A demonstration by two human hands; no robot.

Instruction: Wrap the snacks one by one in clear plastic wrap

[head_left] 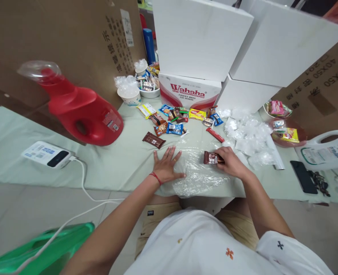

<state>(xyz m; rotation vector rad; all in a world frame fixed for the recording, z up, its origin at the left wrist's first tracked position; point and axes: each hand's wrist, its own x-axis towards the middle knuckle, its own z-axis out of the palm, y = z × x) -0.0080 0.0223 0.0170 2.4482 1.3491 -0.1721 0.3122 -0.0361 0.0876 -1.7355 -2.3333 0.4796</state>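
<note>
My left hand [166,167] lies flat with fingers spread on the cloth, its thumb at the left edge of a clear plastic sheet or bag [199,175]. In my right hand [230,162] is a dark brown cocoa snack packet [210,157], gripped at its right end over the plastic. Another brown wrapped bar [154,140] rests just beyond my left fingertips. A slim red packet [215,135] lies beyond my right hand. Behind these sit several small packets, among them a blue one [174,128] and a yellow one [197,114].
Crumpled clear plastic bags [250,135] lie to the right. A red jug [84,110] and a white device [47,154] with a cable stand left. A Wahaha carton [189,91] and white boxes wall off the back. At right are a phone [303,176] and a white jug [327,149].
</note>
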